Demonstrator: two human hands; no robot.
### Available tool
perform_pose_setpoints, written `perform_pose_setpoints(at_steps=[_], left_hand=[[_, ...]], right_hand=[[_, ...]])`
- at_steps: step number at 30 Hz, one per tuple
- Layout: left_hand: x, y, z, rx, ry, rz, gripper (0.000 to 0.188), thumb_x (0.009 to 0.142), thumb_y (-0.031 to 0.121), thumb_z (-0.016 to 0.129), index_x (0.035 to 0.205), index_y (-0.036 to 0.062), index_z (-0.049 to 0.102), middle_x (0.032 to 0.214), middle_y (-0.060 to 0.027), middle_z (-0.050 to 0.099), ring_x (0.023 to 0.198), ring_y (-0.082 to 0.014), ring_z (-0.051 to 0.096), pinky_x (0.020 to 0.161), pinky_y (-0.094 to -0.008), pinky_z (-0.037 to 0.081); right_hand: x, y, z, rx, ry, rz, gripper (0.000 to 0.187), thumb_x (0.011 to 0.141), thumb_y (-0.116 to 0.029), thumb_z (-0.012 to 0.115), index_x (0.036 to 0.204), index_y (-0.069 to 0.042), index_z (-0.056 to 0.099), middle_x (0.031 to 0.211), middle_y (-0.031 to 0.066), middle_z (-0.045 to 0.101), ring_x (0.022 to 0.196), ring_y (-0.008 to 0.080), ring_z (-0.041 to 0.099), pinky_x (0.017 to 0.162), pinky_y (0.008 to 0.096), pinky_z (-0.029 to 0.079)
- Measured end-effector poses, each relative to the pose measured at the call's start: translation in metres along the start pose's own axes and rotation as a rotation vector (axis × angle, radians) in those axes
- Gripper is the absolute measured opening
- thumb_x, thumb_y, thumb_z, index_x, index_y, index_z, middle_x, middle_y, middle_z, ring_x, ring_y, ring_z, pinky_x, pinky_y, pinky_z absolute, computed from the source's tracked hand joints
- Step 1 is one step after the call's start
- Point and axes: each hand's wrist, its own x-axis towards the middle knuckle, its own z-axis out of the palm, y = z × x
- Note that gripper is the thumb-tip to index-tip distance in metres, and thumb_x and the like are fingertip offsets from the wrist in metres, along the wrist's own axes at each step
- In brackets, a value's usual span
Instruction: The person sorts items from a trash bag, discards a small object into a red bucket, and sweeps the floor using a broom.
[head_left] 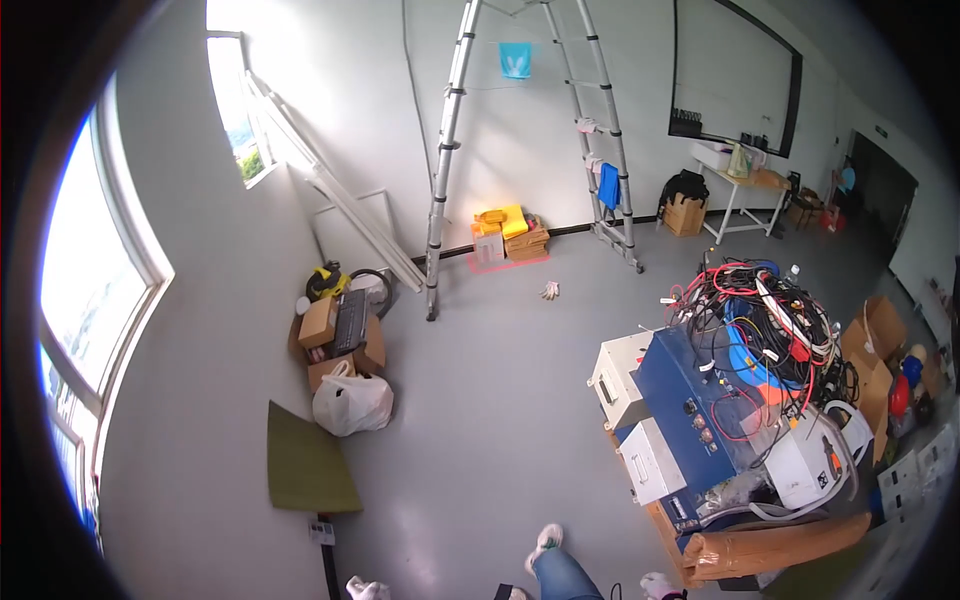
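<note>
Floor [460,450]: was grey.
Brown roll [780,548]: ran left-right, right of right hand [658,586].
Left hand [367,588]: was farther; couldn't tell either grip.

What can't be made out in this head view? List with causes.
Head view:
Left hand: cut by the lower edge; grip and anything held unclear.
Right hand: same edge, same limit.
Telescopic ladder: top cut off by the upper edge.
White plastic bag: its sides hide any contents.
Blue cabinet: top partly hidden under the tangled cables.
Large left window: glare washes out most of the outside.
</note>
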Motion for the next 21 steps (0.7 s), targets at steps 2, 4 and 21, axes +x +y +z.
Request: perform_pose_setpoints(at_steps=[2,4,21], left_hand=[[0.082,0.053,0.044,-0.024,-0.156,0.206,0.055,0.073,-0.008,0.051,0.115,0.0148,0.024,0.073,-0.0092,0.045,0.050,-0.0178,0.048,0.047,-0.0307,0.047],[0.095,0.098,0.141,-0.126,-0.260,0.174,0.053,0.076,-0.007,0.049,0.118,0.0141,0.023,0.078,-0.0090,0.046,0.051,-0.0159,0.048,0.044,-0.0287,0.044],[0.215,0.314,0.539,0.386,0.220,-0.088,0.028,0.083,0.034,0.055,0.095,0.0106,0.048,0.074,-0.0063,0.051,0.057,-0.0163,0.048,0.044,-0.0319,0.038]], right_hand=[[0.034,-0.042,0.041,-0.002,-0.074,0.032,0.025,0.083,-0.032,0.053,0.100,-0.015,0.060,0.089,0.0063,0.059,0.079,0.0194,0.056,0.065,0.0318,0.045],[0.072,-0.077,0.054,-0.050,-0.090,0.097,0.030,0.082,-0.035,0.053,0.102,-0.014,0.060,0.094,0.0087,0.059,0.085,0.0221,0.055,0.071,0.0331,0.044],[0.323,-0.747,0.068,0.019,-0.268,-0.628,0.034,0.082,-0.029,0.052,0.108,-0.008,0.058,0.102,0.0124,0.063,0.098,0.0265,0.058,0.086,0.0348,0.043]])
